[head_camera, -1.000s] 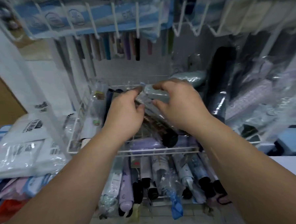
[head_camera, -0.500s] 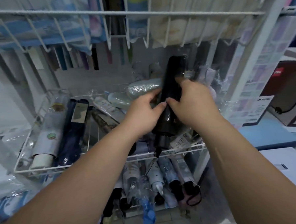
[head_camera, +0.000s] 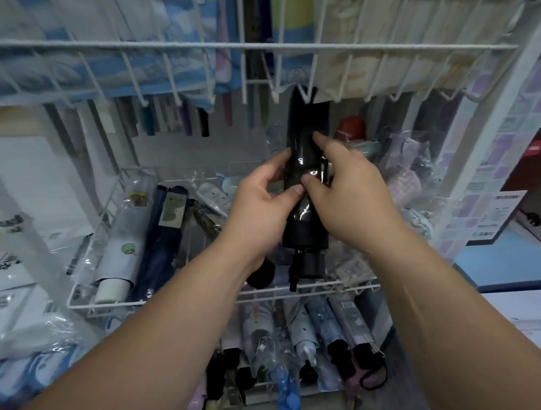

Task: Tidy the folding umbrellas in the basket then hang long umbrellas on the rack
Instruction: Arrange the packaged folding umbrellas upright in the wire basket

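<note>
Black folding umbrella [head_camera: 305, 171] stands straighter over the basket [head_camera: 174, 299] than before, its top nearer the upper rack [head_camera: 254, 47]; left hand [head_camera: 260, 205] and right hand [head_camera: 353, 197] keep fingers clamped around it.

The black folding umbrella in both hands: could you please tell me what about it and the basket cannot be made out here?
1. Head view: the top end of the black folding umbrella is hidden behind the upper wire shelf.
2. Its middle is covered by the left hand and right hand.
3. The right side of the wire basket is blurred by glare on clear wrappers.
4. The tag on the navy umbrella is too small to read.
</note>
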A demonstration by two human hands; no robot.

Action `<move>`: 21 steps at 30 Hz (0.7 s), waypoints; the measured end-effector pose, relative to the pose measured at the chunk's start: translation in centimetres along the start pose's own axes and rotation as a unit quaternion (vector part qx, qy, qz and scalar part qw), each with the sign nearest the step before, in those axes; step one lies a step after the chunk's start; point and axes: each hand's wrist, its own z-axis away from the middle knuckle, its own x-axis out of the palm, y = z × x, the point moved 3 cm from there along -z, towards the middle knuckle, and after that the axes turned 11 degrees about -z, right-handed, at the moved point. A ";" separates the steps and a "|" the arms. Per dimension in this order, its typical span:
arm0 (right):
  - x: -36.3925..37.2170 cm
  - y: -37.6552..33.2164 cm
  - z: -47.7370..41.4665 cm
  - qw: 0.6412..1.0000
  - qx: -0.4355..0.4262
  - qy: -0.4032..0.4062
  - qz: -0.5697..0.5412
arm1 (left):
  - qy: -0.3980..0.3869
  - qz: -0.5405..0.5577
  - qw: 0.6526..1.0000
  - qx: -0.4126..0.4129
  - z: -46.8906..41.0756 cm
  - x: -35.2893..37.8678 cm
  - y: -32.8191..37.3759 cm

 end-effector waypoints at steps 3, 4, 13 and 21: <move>2.8 -1.8 -0.6 0.995 0.008 -0.025 -0.099 | 0.030 0.011 0.999 -0.014 0.4 -3.9 -0.9; 4.1 -2.5 -0.7 0.990 0.011 -0.041 -0.131 | 0.042 0.009 0.999 -0.021 0.5 -5.4 -1.4; 16.9 -5.2 0.0 0.923 0.117 -0.150 -0.335 | 0.094 -0.080 0.989 -0.078 2.2 -15.6 -5.4; 22.4 -5.7 -0.7 0.914 0.156 -0.155 -0.342 | 0.049 -0.413 0.905 -0.091 1.0 -18.7 -6.9</move>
